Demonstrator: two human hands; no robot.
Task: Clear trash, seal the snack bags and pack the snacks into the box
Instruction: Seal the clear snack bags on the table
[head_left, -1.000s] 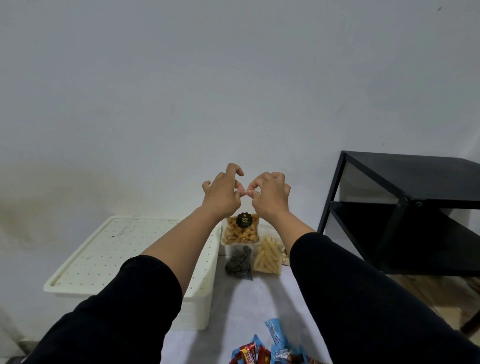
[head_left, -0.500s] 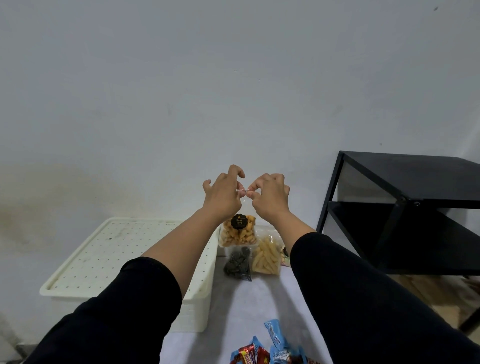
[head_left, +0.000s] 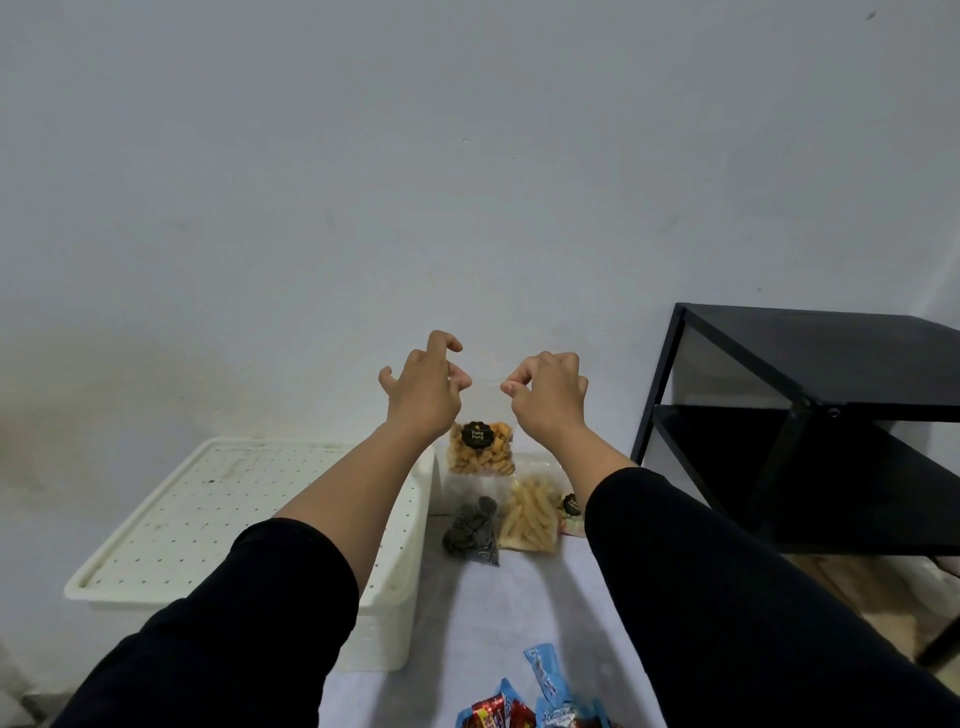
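A: What's around the work, biggest first?

B: A black shelf (head_left: 810, 431) stands on the right, its near post just beside the right sleeve. The white box (head_left: 249, 525) sits on the left with a perforated lid on it, its right wall against the left forearm. Between them runs the table (head_left: 498, 613), a narrow strip under a pale cloth.

A: And the snacks?

B: At the far end of that strip a clear bag of orange puffs (head_left: 480, 448) hangs upright in the air. Below it lie a bag of pale sticks (head_left: 530, 519) and a small dark bag (head_left: 470, 530), touching each other. Red and blue wrappers (head_left: 540, 701) lie at the near edge.

A: Which step is this?

B: Sealing, I'd judge. The left hand (head_left: 423, 392) pinches the bag's top left corner, fingers curled. The right hand (head_left: 548, 392) pinches the top right corner between thumb and forefinger. The hands are apart, with the clear top edge stretched between them.

A: What next?

B: Probably checking that the strip is shut. The box lid must come off before anything goes in.

A: Room to move?

B: Open air above. Sideways, the shelf post and box wall hem in the arms.
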